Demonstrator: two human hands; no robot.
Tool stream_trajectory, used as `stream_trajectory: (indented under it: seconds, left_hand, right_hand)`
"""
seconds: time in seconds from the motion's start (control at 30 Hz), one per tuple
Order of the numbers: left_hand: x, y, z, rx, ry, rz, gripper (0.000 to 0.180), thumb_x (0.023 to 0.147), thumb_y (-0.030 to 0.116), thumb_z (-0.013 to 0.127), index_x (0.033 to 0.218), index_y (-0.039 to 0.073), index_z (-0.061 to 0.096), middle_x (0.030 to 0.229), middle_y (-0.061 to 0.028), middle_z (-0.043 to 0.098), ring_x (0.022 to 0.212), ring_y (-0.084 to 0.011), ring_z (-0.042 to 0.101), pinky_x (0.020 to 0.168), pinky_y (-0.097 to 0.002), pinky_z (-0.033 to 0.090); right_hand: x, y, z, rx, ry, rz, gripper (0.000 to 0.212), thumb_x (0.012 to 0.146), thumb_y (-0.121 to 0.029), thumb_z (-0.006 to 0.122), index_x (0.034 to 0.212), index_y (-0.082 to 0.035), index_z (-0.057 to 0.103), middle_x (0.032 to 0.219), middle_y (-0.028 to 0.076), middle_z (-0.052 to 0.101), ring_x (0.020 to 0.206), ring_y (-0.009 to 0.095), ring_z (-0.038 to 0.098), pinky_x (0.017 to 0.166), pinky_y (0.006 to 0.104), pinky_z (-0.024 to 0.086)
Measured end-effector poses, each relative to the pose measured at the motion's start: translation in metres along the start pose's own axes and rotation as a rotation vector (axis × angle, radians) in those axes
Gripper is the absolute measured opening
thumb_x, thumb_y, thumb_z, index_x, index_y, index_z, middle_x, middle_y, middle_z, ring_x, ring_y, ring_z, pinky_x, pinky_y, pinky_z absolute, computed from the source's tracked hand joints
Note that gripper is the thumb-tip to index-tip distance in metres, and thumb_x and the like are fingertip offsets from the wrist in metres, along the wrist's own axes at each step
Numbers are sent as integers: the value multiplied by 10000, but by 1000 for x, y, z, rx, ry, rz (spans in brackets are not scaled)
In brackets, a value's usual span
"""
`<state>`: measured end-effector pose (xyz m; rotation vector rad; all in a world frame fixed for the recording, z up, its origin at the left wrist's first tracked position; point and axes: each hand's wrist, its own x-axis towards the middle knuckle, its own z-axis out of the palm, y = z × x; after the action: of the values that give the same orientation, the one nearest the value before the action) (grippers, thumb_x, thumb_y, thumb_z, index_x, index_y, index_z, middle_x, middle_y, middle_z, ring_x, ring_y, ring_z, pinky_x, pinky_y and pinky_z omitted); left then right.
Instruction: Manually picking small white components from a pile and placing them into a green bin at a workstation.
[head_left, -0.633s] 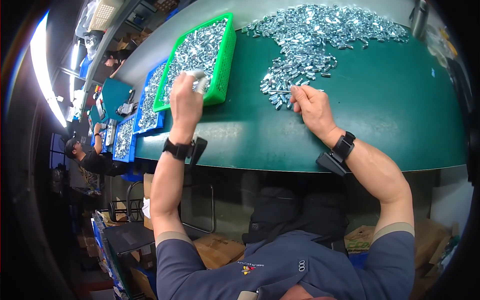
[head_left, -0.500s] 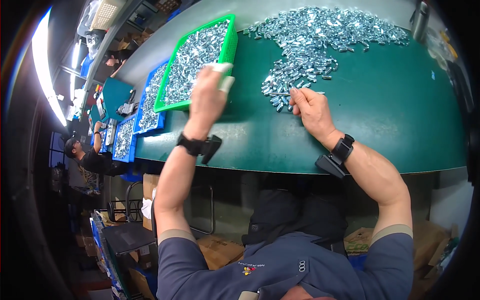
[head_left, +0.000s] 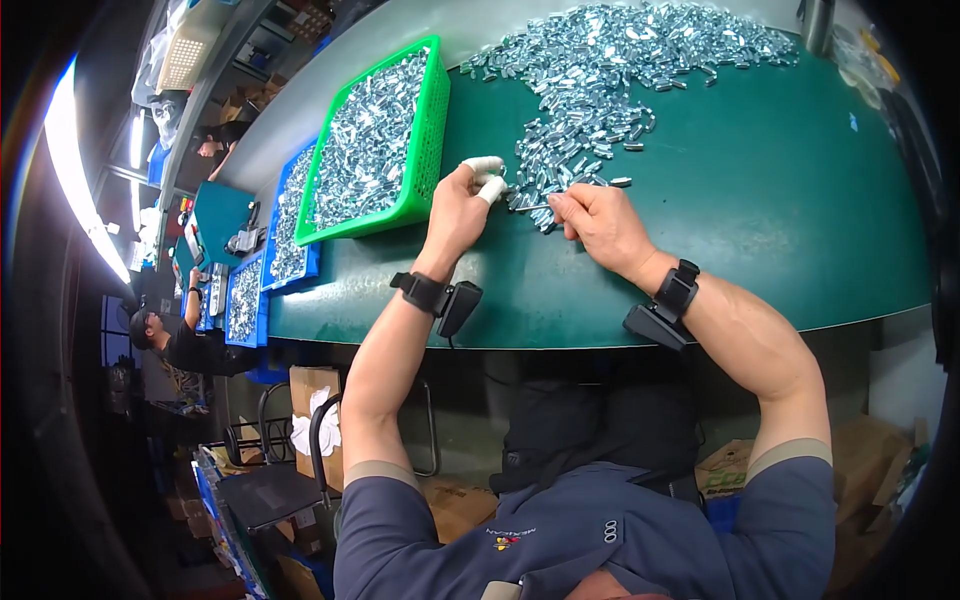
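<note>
My left hand (head_left: 460, 212), with white covers on its thumb and finger, is at the near left edge of a loose heap of small shiny metal cylinders (head_left: 640, 50). A small metal cylinder (head_left: 503, 173) shows at its pinched fingertips, partly hidden by them. My right hand (head_left: 608, 228) is closed around a thin metal rod (head_left: 530, 208), whose end points left toward my left hand. Beside my left hand stands a green plastic basket (head_left: 428, 150) full of the same kind of cylinders.
Blue trays (head_left: 312, 262) of cylinders stand left of the basket along the green table (head_left: 760, 200). A metal flask (head_left: 817, 25) is at the far right. Another person (head_left: 180, 330) works at the left. A black chair (head_left: 265, 495) stands below the table's edge.
My left hand has come from over the green basket to the right, beside the heap. The rod in my right hand has moved slightly left and nearer me. The view has shifted a little.
</note>
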<state>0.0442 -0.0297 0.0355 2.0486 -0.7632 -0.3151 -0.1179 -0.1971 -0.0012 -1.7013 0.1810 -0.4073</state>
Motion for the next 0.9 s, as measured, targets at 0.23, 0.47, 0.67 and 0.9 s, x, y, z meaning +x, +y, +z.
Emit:
stream_trajectory:
  seconds: [0.23,0.47,0.67,0.9]
  left_hand:
    - [-36,14,12,-538,-48,-138,273,1014,100,642,1269,8,613,1047,-137,744,905,-192,731,794,-279,576]
    - [-52,15,21,-762,-26,-200,244,1014,100,652,1226,1,582,1060,-165,739,919,-203,739,783,-271,580]
    - [-62,-12,26,-687,-79,-167,206,1007,95,677,1181,18,596,1020,-130,737,871,-183,734,769,-271,597]
    - [-70,-11,33,-699,-156,-148,179,1001,76,684,1162,34,617,967,-102,751,833,-149,722,733,-264,580]
  right_hand:
    - [-2,-4,2,20,24,-33,375,1058,-296,604,814,-24,684,628,16,634,566,72,539,530,271,414]
    - [-3,-9,0,25,71,-24,379,1059,-304,605,823,-21,692,631,16,637,575,65,548,533,268,423]
    - [-4,-7,1,31,-69,25,429,1069,-332,585,801,-19,707,622,23,640,558,69,546,528,265,427]
    - [-5,-1,3,-34,-196,69,501,1059,-397,557,746,-38,717,561,45,636,493,147,576,518,338,457]
